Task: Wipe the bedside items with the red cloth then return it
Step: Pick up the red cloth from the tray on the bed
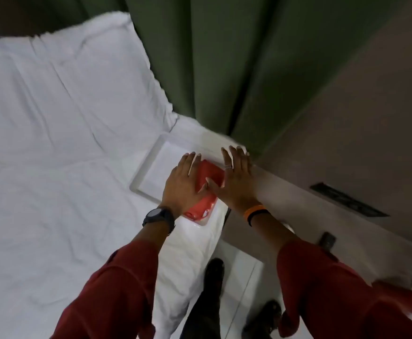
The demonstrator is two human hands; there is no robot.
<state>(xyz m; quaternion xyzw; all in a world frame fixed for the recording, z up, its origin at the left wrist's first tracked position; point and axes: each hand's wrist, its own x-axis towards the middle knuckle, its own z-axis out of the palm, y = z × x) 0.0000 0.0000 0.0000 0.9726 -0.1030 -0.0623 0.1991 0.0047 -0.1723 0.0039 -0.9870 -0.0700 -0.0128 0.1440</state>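
The red cloth [208, 189] lies folded on a white tray [148, 165] that sits at the right edge of the bed [53, 133], close to where the green curtain [224, 69] hangs down; both hands are laid over it, palms down. The left hand [184, 182] is flat and spread, fingers fanned toward the far side, covering the near-left part of the cloth; the right hand [236, 178] is likewise open and splayed, its thumb on the cloth while its fingers reach past the cloth's right edge toward the tray's rim and the wall-side ledge [285, 189]; neither hand is pinching anything, as far as I can see, though whether the palms bear down hard or merely rest I cannot tell.

It reads to me as a pressing or smoothing gesture; flat palms hold a folded cloth square and keep it from springing open, which would suit setting it back in its place, or equally steadying it before gathering it up; which of the two I cannot say. No other bedside items show near the hands; the tray's far-left portion is bare.

A dark watch [158, 216] sits on the left wrist, and an orange band [255, 210] on the right; red sleeves [117, 285] cover both forearms; the person stands between bed and wall, shoes [214, 270] on the pale floor.
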